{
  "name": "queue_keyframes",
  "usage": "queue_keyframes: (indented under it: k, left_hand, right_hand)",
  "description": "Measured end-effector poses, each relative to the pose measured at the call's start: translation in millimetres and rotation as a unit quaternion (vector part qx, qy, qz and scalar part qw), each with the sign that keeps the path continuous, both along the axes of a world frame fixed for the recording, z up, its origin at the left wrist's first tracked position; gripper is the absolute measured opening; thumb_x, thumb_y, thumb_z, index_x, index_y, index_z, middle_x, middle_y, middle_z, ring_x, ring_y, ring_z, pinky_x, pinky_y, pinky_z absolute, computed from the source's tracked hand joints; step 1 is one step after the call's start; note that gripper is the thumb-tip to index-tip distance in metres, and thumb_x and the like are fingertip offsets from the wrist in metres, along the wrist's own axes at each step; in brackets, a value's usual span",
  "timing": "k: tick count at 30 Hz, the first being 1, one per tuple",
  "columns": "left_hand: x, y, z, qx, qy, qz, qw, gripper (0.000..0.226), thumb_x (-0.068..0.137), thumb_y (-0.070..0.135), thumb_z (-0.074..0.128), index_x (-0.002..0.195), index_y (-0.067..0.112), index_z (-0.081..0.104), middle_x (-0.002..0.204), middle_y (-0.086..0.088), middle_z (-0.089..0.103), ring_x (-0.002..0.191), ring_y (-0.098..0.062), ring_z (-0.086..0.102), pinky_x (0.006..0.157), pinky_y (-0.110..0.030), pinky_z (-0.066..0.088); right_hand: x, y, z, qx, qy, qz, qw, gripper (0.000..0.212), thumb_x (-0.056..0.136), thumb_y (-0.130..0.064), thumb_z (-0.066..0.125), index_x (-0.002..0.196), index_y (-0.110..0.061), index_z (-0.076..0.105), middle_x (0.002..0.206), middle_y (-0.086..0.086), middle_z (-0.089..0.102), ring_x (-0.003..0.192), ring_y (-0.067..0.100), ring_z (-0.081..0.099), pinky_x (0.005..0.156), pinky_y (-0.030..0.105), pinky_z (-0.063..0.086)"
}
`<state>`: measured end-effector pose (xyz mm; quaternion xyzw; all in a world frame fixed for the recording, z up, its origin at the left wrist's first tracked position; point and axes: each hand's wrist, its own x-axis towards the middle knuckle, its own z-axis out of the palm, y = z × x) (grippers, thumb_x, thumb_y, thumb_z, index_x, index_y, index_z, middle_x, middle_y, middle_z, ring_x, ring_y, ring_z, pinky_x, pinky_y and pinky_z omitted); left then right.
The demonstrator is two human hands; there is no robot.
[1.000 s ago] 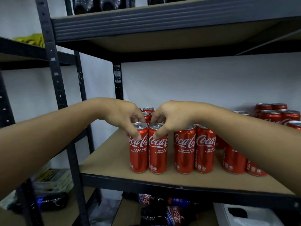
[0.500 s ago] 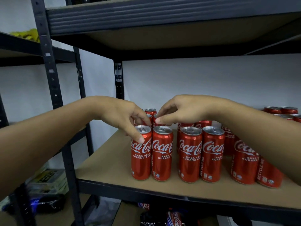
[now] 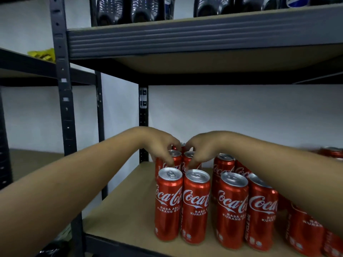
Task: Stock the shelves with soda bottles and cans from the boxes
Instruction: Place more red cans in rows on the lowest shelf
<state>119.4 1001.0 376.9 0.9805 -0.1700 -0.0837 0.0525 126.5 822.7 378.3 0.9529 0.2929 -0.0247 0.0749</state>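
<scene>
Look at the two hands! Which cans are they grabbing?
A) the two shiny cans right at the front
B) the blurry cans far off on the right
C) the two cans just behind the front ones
C: the left hand and right hand reach past the front cans and curl their fingers over the tops of the second-row cans.

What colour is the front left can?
The front left can is red with white lettering, silver top; head view.
</scene>
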Motion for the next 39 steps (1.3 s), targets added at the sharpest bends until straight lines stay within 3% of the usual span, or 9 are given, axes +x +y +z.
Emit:
queue_keyframes:
  k: [4,6,10,16,20,23,28,34,39]
  left_hand:
    - [8,1,-2,0.016,-0.049,-0.035,0.998,0.054,0.081,0.035,0.082,0.13,0.028,0.061,0.112,0.01,0.069,0.084,-0.003,0.068,0.066,-0.019,0.055]
    - [10,3,-1,0.016,-0.064,-0.039,0.997,0.054,0.079,0.039,0.083,0.128,0.03,0.063,0.11,0.014,0.069,0.087,0.0,0.066,0.07,-0.02,0.054]
    - [15,4,-3,0.011,-0.056,-0.044,0.997,0.06,0.078,0.041,0.085,0.131,0.031,0.061,0.114,0.013,0.071,0.096,-0.007,0.069,0.086,-0.033,0.06]
    - [18,-1,-2,0.008,-0.056,-0.047,0.997,0.066,0.08,0.035,0.085,0.139,0.033,0.056,0.127,0.011,0.068,0.106,-0.009,0.066,0.088,-0.029,0.058]
    - [15,-2,3,0.033,-0.058,-0.048,0.997,0.066,0.082,0.038,0.081,0.142,0.036,0.052,0.136,0.011,0.062,0.109,-0.009,0.062,0.091,-0.03,0.057]
    - [5,-8,17,0.03,-0.095,-0.041,0.994,0.06,0.086,0.046,0.075,0.14,0.04,0.05,0.137,0.013,0.059,0.111,-0.008,0.062,0.092,-0.032,0.056]
    - [-22,-59,40,-0.006,-0.167,-0.095,0.981,0.049,0.09,0.056,0.067,0.136,0.045,0.053,0.13,0.021,0.058,0.114,0.001,0.059,0.098,-0.027,0.054]
    - [-25,-147,50,-0.009,-0.163,-0.195,0.967,0.047,0.092,0.055,0.067,0.136,0.043,0.055,0.128,0.024,0.059,0.116,0.006,0.057,0.099,-0.022,0.051]
    - [-1,-232,50,0.005,-0.162,-0.249,0.955,0.048,0.092,0.056,0.067,0.135,0.04,0.056,0.129,0.019,0.061,0.115,0.001,0.059,0.101,-0.027,0.052]
  right_hand:
    - [9,1,-4,0.019,-0.013,0.006,1.0,0.062,0.081,-0.05,0.079,0.134,-0.023,0.061,0.124,-0.003,0.067,0.106,0.018,0.063,0.092,0.035,0.054]
    - [13,-1,-3,0.031,-0.01,0.001,0.999,0.064,0.08,-0.05,0.079,0.134,-0.024,0.061,0.125,-0.003,0.067,0.107,0.018,0.063,0.091,0.034,0.054]
    - [17,-6,-3,0.042,-0.01,0.001,0.999,0.067,0.08,-0.049,0.08,0.138,-0.024,0.058,0.128,-0.003,0.064,0.109,0.018,0.061,0.088,0.032,0.052]
    - [22,-10,-5,0.048,-0.011,0.007,0.999,0.07,0.079,-0.051,0.08,0.14,-0.024,0.057,0.127,-0.006,0.064,0.105,0.015,0.059,0.08,0.029,0.047]
    - [19,-21,-1,0.057,-0.013,0.014,0.998,0.077,0.082,-0.06,0.074,0.146,-0.026,0.049,0.14,-0.005,0.058,0.118,0.017,0.058,0.096,0.033,0.05]
    - [8,-49,12,0.08,-0.044,0.036,0.995,0.064,0.092,-0.058,0.062,0.146,-0.026,0.051,0.141,-0.009,0.058,0.121,0.011,0.057,0.101,0.03,0.048]
    - [-27,-120,34,0.118,-0.057,0.026,0.991,0.05,0.094,-0.055,0.059,0.14,-0.036,0.055,0.128,-0.023,0.061,0.114,-0.001,0.057,0.097,0.023,0.047]
    - [-55,-212,44,0.105,-0.063,-0.047,0.991,0.043,0.09,-0.054,0.063,0.132,-0.044,0.06,0.117,-0.029,0.064,0.106,-0.005,0.06,0.095,0.025,0.051]
    - [-55,-292,45,0.082,-0.069,-0.127,0.986,0.044,0.084,-0.058,0.062,0.127,-0.045,0.062,0.112,-0.031,0.065,0.104,-0.005,0.061,0.094,0.028,0.051]
